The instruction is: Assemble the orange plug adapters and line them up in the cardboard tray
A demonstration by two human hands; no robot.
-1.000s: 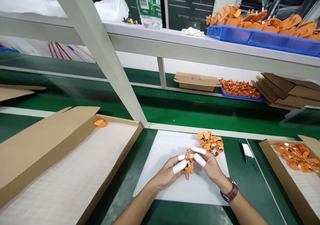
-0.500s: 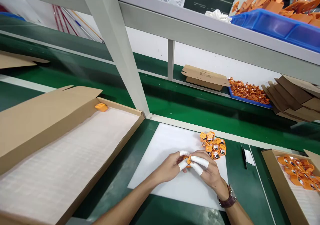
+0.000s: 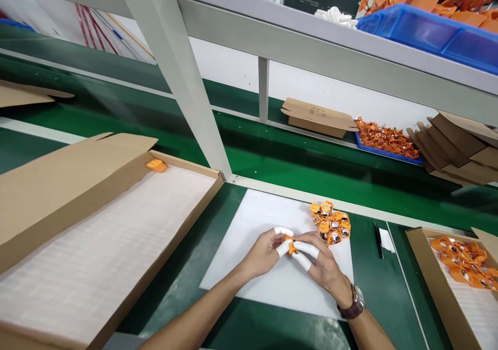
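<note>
A small orange plastic part (image 3: pixel 291 247) is pinched between both hands above a white foam sheet (image 3: pixel 237 231). My left hand (image 3: pixel 265 251) grips it from the left, with white covers on the thumb and index finger. From the right, my right hand (image 3: pixel 322 264) holds the same piece with white-covered fingertips; a watch (image 3: pixel 355 303) is on that wrist. The fingers hide much of the part. Just beyond the right hand, a cluster of similar orange parts (image 3: pixel 330 224) with dark and shiny insides lies on the sheet's far corner.
At left, an open cardboard box (image 3: pixel 194 212) lined with white foam holds one orange piece (image 3: pixel 156 165). Another box (image 3: pixel 439 282) at right contains several orange parts. A black pen-like object (image 3: pixel 378 241) lies between. Behind stand a metal post (image 3: pixel 182 80) and a blue tray (image 3: pixel 389 155) of orange pieces.
The orange part has been turned between the fingers, showing a different side. Both hands stay close together over the sheet, and the whole view has shifted slightly.
</note>
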